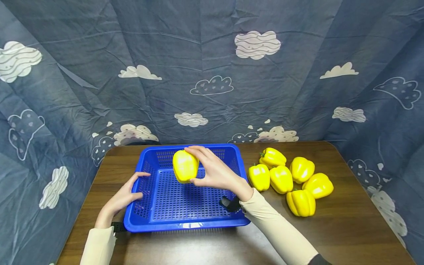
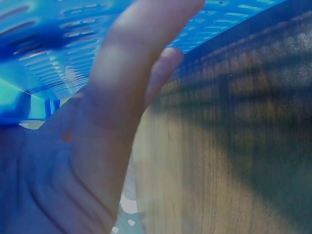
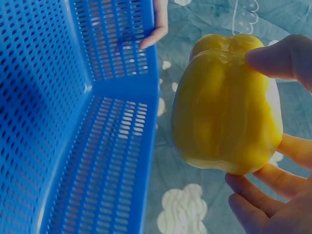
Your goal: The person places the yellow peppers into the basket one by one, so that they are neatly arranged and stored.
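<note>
On the table, largest item first:
Table (image 1: 347,228): brown wood, backed by a blue cloud-print curtain (image 1: 212,73).
Basket (image 1: 185,222): blue perforated plastic, at the table's centre, near edge.
Loose peppers (image 1: 291,178): six yellow, clustered on the table right of the basket, apart from it.
Right hand (image 1: 216,173): over the basket's far half, thumb and fingers curled around the held pepper (image 1: 184,166), which sits above the basket floor.
Left hand (image 1: 124,197): fingers straight, resting against the basket's left wall, gripping nothing.
</note>
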Demonstrator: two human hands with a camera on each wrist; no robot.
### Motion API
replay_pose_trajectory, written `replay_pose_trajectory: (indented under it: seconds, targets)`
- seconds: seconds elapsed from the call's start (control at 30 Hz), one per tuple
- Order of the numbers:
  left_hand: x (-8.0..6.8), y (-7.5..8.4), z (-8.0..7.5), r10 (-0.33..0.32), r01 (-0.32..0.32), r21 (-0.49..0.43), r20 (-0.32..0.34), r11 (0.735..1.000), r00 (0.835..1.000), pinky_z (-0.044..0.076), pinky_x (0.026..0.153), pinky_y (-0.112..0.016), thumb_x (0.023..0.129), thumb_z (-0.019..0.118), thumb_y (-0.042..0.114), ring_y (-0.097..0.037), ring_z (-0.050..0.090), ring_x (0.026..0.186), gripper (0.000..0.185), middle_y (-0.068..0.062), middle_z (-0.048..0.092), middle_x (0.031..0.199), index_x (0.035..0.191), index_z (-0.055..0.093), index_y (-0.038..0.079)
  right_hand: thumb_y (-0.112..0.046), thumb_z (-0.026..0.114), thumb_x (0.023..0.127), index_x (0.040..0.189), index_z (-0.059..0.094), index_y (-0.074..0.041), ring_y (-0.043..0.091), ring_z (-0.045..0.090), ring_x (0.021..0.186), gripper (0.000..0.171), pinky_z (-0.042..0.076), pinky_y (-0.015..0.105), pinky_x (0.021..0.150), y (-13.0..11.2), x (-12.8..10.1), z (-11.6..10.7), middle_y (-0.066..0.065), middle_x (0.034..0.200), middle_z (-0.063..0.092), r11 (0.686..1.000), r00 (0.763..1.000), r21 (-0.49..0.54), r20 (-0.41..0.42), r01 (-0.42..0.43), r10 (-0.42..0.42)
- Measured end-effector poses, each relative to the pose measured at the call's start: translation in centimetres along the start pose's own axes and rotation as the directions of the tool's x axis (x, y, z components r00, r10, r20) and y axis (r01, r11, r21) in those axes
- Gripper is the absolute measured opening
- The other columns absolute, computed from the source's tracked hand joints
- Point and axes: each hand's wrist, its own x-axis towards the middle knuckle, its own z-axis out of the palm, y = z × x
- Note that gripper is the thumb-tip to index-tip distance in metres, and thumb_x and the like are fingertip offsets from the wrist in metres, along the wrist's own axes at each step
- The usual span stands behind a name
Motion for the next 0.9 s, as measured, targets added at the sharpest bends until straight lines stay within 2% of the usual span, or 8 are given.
replay_pose_trajectory:
  seconds: [0.17,0.43,0.9]
  targets:
    - [0.1,0.1,0.1,-0.006,0.006,0.006,-0.002,1.0,1.0,0.048,0.081,-0.046,0.078,0.051,-0.011,-0.049,0.04,0.117,0.065,-0.032,0.025,0.144,0.138,0.035,0.007,-0.028,0.077,0.071,0.142,0.042,-0.009,0.023,0.042,0.122,0.081,0.042,0.038,0.097,0.1,1.2,1.5,0.007,0.139,0.043,1.0,1.0,-0.003,0.012,-0.015,0.015]
    - [0.0,-0.3,0.0,0.013,-0.013,0.003,-0.002,1.0,1.0,0.049,0.079,-0.045,0.077,0.052,-0.01,-0.047,0.041,0.114,0.065,-0.033,0.028,0.141,0.137,0.036,0.007,-0.027,0.078,0.069,0.141,0.044,-0.009,0.024,0.046,0.117,0.081,0.045,0.036,0.092,0.5,2.8,3.8,0.008,0.137,0.045,0.999,0.999,-0.045,0.016,-0.028,0.029]
    - [0.1,-0.3,0.0,0.026,-0.026,-0.01,0.002,1.0,1.0,0.049,0.079,-0.044,0.077,0.051,-0.011,-0.047,0.043,0.112,0.064,-0.033,0.031,0.138,0.137,0.035,0.004,-0.028,0.079,0.07,0.141,0.044,-0.007,0.025,0.047,0.116,0.082,0.044,0.034,0.094,1.2,4.6,7.1,0.009,0.137,0.046,0.996,0.998,-0.08,0.046,-0.035,0.039]
